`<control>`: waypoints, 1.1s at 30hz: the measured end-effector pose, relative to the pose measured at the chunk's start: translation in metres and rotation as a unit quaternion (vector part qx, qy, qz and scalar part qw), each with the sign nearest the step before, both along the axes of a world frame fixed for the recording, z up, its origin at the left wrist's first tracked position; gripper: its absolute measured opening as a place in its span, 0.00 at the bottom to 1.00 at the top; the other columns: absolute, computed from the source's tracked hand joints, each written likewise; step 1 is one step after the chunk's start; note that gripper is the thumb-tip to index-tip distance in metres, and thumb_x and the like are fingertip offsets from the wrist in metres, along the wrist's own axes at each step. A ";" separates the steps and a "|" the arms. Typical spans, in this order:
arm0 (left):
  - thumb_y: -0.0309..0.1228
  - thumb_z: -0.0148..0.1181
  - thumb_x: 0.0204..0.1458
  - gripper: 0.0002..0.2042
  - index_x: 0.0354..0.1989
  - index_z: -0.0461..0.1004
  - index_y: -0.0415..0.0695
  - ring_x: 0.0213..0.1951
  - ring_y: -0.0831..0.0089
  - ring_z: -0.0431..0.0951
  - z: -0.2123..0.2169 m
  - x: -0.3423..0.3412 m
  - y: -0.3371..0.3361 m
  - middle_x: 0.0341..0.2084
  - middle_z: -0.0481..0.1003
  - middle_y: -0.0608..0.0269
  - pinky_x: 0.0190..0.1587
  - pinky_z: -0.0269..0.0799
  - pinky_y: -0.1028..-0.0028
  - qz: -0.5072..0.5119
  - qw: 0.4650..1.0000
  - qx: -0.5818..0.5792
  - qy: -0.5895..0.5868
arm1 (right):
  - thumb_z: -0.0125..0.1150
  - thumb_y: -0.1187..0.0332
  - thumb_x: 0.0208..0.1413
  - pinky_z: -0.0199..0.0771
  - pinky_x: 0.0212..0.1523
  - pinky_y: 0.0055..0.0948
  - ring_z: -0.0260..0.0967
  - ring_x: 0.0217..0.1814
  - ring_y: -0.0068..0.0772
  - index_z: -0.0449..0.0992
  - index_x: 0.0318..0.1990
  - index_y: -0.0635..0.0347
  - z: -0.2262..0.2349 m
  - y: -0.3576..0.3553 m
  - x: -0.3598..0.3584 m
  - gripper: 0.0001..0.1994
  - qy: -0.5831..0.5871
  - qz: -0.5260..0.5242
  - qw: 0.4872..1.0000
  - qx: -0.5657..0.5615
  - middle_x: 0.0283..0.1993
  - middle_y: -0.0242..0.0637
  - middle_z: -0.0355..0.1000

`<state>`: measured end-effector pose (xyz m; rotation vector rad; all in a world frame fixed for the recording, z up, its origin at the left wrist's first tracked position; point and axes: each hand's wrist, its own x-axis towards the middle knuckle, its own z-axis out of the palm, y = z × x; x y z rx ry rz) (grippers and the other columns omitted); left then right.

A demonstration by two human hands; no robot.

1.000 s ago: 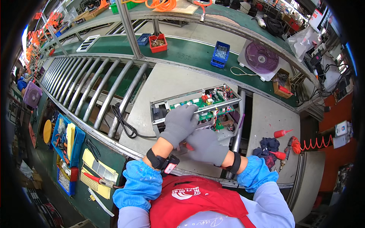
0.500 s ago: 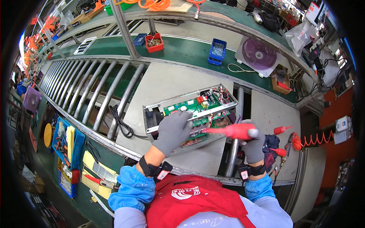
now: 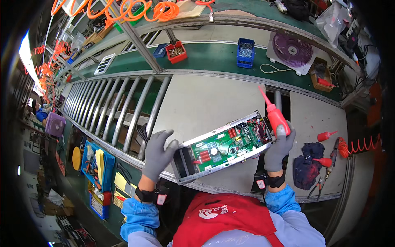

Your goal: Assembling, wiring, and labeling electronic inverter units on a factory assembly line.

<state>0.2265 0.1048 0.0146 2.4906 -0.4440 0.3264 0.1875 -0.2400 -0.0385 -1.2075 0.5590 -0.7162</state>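
A metal-framed electronics unit point(image 3: 223, 147) lies slanted on the grey board in front of me, its green circuit board point(image 3: 224, 149) facing up. At its left end, my grey-gloved left hand point(image 3: 158, 153) has the fingers apart and holds nothing; the fingertips come close to the frame. My right hand point(image 3: 280, 146), also gloved, is closed round a red squeeze bottle point(image 3: 276, 118) beside the unit's right end. The bottle's thin nozzle points up and away from me. Whether the right hand also touches the frame, I cannot tell.
Metal rollers point(image 3: 119, 109) run off to the left. On the right lie another red bottle point(image 3: 326, 136), a dark cloth point(image 3: 306, 164) and a tool on a coiled red hose point(image 3: 362, 144). Behind stand a red screw bin point(image 3: 176, 52), a blue bin point(image 3: 245, 53) and a purple fan point(image 3: 293, 50).
The unit has come nearer and turned, its board now facing up more. My left hand has moved off it to the left. The bottle's nozzle has swung from pointing left to pointing away.
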 end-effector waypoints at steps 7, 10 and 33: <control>0.35 0.57 0.59 0.12 0.35 0.76 0.36 0.34 0.65 0.76 -0.042 -0.014 -0.002 0.31 0.76 0.54 0.41 0.71 0.68 0.171 0.960 -0.175 0.138 | 0.57 0.58 0.56 0.69 0.51 0.27 0.67 0.51 0.29 0.67 0.56 0.65 0.000 0.007 0.069 0.25 -0.030 0.107 0.993 -0.026 0.51 0.38 0.67; 0.38 0.61 0.56 0.14 0.36 0.75 0.37 0.32 0.62 0.75 -0.062 -0.039 -0.025 0.28 0.74 0.54 0.38 0.70 0.66 0.198 0.967 -0.132 0.089 | 0.62 0.63 0.52 0.64 0.31 0.21 0.63 0.32 0.18 0.74 0.47 0.59 0.000 -0.001 0.147 0.17 -0.038 0.152 0.988 0.004 0.37 0.28 0.69; 0.42 0.64 0.51 0.31 0.60 0.65 0.36 0.32 0.69 0.79 -0.072 0.099 -0.087 0.27 0.77 0.56 0.37 0.74 0.68 0.007 0.891 -0.285 0.354 | 0.70 0.63 0.45 0.74 0.40 0.38 0.74 0.40 0.48 0.73 0.46 0.62 0.095 0.043 0.009 0.21 0.040 0.189 0.825 -0.531 0.38 0.46 0.71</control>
